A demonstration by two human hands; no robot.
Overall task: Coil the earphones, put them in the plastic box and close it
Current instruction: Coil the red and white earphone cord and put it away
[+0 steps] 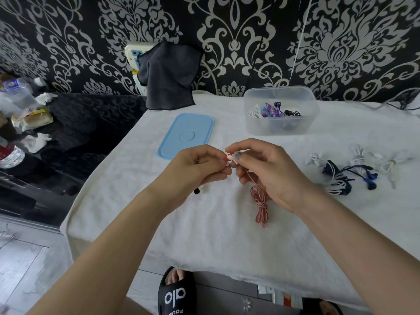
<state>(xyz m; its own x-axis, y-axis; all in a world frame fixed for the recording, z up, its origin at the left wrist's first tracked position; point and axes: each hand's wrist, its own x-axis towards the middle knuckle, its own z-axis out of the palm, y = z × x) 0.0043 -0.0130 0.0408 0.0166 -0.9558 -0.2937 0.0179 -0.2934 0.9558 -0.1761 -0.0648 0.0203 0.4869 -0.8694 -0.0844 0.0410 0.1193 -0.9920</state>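
Observation:
A pair of red-and-white earphones hangs between my hands over the white cloth, its cord bundled and knotted below my right palm. My left hand pinches the red-and-white earbuds at the top. My right hand pinches the same buds and the cord from the other side. The clear plastic box stands open at the back right, with several coiled earphones inside. Its light blue lid lies flat to the left of the box.
More earphones, white and dark blue, lie loose on the cloth at the right. A small black earbud tip lies under my left wrist. A dark cloth hangs at the table's back edge. Bottles and wrappers sit on the dark surface at left.

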